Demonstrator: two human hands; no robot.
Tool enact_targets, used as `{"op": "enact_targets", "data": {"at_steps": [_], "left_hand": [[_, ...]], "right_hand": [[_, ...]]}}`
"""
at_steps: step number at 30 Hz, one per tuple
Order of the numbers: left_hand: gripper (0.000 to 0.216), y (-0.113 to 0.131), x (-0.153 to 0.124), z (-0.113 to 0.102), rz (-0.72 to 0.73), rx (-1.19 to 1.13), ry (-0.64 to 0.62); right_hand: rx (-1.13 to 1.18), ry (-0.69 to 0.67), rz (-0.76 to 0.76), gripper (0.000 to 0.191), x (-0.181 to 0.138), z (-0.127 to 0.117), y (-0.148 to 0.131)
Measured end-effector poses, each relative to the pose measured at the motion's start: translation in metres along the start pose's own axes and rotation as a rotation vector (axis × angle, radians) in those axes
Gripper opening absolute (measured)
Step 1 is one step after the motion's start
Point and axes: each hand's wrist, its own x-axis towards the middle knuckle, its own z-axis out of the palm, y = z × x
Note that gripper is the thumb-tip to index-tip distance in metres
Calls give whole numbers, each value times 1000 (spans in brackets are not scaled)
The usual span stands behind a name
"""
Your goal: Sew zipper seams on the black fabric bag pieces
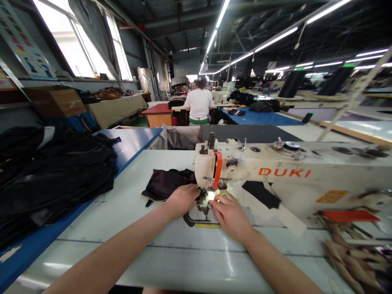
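- Black fabric piece [167,183]: laid on the desk [128,204], fed under the sewing machine [275,171] head; stitching judged under way.
- Left hand [183,199]: pressed flat on the fabric.
- Right hand [231,214]: flat just beside the needle, nothing gripped.
- Black garment pile [55,171]: stacked at left; finished or waiting cannot be told.

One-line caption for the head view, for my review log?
Both hands, left hand and right hand, press black fabric under the sewing machine on a white table.

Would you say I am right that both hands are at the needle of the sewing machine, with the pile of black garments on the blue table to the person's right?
Not quite: the head view shows the pile of black garments on the blue table to the person's left. Both hands, left hand and right hand, are at the needle of the sewing machine.
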Motion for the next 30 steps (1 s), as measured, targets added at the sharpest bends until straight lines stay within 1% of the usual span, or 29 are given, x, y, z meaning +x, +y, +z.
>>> {"op": "enact_targets", "data": {"at_steps": [8,13,15,18,20,22,25,26,28,30], "left_hand": [[28,0,0,2,-5,10,13],[27,1,0,-2,-3,12,20],[27,3,-9,-5,-5,-6,15],[28,10,-35,-16,-13,-65,-10],[29,17,-57,-27,-33,-124,-31],[30,27,-78,-44,-54,-219,-49],[29,42,-100,-78,-50,-424,-49],[28,45,-105,-90,-49,-502,-29],[23,48,-113,-115,-88,-667,28],[27,47,-118,-136,-214,-863,65]], "right_hand": [[-3,17,1,24,0,1,1],[-2,31,-24,24,0,0,0],[0,47,-36,25,-1,-1,2],[19,73,-62,27,-3,0,5],[48,92,-91,29,-4,2,1],[111,107,-117,31,-6,3,-13],[305,73,-153,33,-7,-4,-52],[395,54,-148,28,-6,-9,-67],[578,40,-52,17,-1,-24,-94],[735,27,85,17,7,-43,-115]]}}
